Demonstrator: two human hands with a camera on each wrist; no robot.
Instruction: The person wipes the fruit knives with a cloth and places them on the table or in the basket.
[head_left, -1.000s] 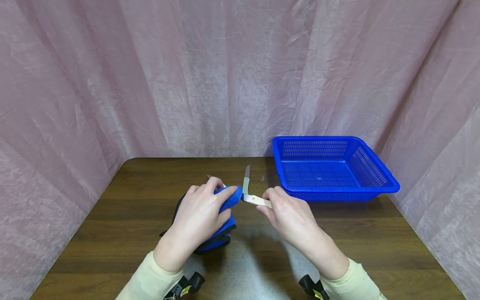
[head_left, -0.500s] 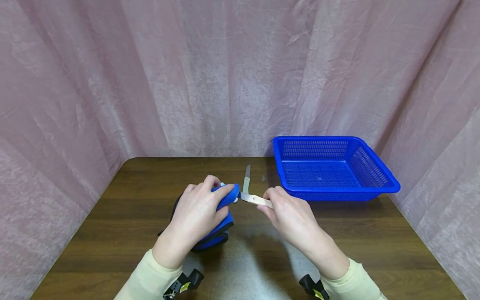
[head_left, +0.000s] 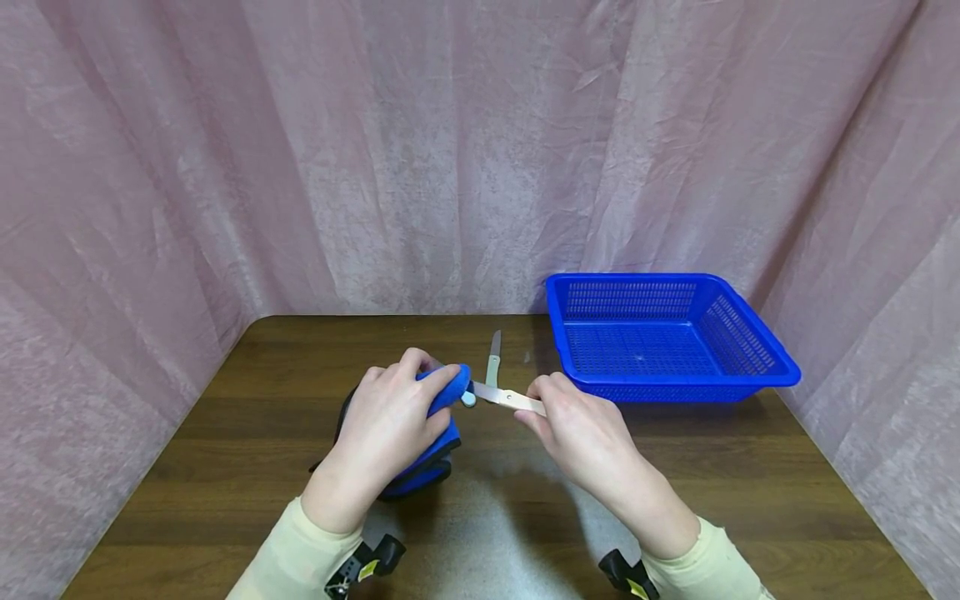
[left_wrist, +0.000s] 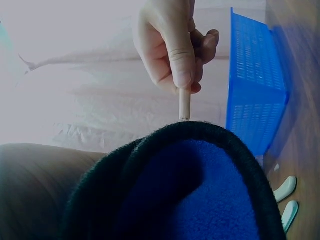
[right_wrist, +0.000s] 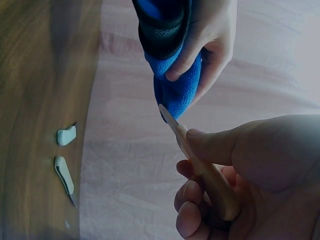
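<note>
My left hand (head_left: 393,417) grips a folded blue cloth (head_left: 450,388) with black edging, its thumb pressing the fold. Across from it, my right hand (head_left: 585,425) holds a small knife (head_left: 517,401) by its cream handle, the blade pointing left. The cloth's fold sits right at the blade tip (right_wrist: 170,117), and most of the blade shows bare in the right wrist view. A pale green-handled knife (head_left: 492,367) lies on the table behind the hands. Another pale handle (right_wrist: 66,135) lies near it, mostly hidden under the left hand and cloth in the head view.
A blue plastic basket (head_left: 675,390) with mesh sides stands at the back right of the brown wooden table (head_left: 247,433). Pink curtains (head_left: 450,167) hang behind and at both sides. Dark wrist cameras sit on both forearms.
My left hand and the cloth have slid left along the blade toward its tip, baring more metal and uncovering a pale handle end beneath. The right hand with the knife stays nearly still.
</note>
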